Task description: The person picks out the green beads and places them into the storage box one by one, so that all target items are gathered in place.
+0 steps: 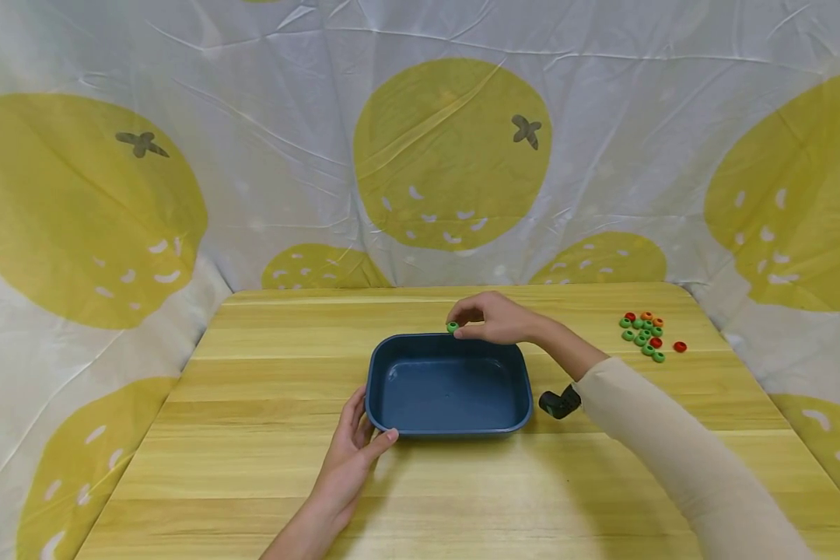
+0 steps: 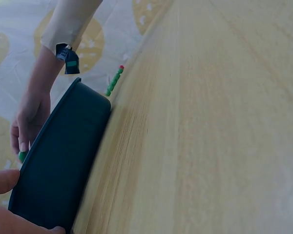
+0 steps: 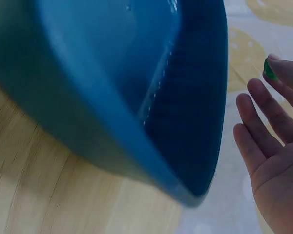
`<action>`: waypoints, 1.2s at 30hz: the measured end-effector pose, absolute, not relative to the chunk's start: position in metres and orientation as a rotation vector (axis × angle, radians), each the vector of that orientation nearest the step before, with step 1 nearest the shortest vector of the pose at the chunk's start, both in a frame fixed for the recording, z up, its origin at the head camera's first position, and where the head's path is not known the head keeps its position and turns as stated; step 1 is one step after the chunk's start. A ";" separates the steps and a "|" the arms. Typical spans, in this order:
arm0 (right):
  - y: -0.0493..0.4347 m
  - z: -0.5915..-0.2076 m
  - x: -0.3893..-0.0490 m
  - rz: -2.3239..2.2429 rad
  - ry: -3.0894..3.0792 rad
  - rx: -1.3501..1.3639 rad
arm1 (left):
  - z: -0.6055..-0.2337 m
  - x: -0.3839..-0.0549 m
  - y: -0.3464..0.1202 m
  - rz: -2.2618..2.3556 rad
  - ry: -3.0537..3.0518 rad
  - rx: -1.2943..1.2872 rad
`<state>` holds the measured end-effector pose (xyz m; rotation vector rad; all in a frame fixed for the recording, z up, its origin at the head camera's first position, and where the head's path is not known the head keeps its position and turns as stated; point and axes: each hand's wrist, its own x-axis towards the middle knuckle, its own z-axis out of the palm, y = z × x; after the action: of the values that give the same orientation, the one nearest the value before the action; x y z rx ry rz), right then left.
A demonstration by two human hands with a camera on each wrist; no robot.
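Note:
A dark blue plastic basin (image 1: 448,397) stands on the wooden table, its inside bare. My left hand (image 1: 353,451) grips the basin's near left corner, thumb on the rim and fingers along the outer side. Over the basin's far rim, my right hand (image 1: 493,319) pinches a small green bead (image 1: 453,327) between thumb and index finger. In the right wrist view the green bead (image 3: 269,69) shows at the fingertips, and the other fingers are spread. The left wrist view has the basin (image 2: 63,151) side-on with the right hand (image 2: 31,117) beyond it.
Several green, red and orange beads (image 1: 642,336) lie in a loose group at the table's right, one red bead (image 1: 680,347) a little apart. A black device (image 1: 560,402) is at the right wrist. A cloth printed with yellow fruit (image 1: 455,155) hangs behind the table.

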<state>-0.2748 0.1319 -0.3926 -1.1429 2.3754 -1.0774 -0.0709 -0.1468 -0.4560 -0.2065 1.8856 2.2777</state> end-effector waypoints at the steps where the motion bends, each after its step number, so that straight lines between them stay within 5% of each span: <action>1: 0.129 -0.392 -0.275 -1.075 2.369 -1.151 | -0.456 -0.071 -0.147 2.274 1.889 -0.208; 36: 0.055 -0.393 -0.277 -1.053 2.161 -1.321 | -0.454 -0.070 -0.145 2.241 1.909 -0.210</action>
<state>-0.2767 0.0554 -0.3928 -1.3208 2.1608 -1.0528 -0.0701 -0.1454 -0.4537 -0.2097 1.9095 2.2415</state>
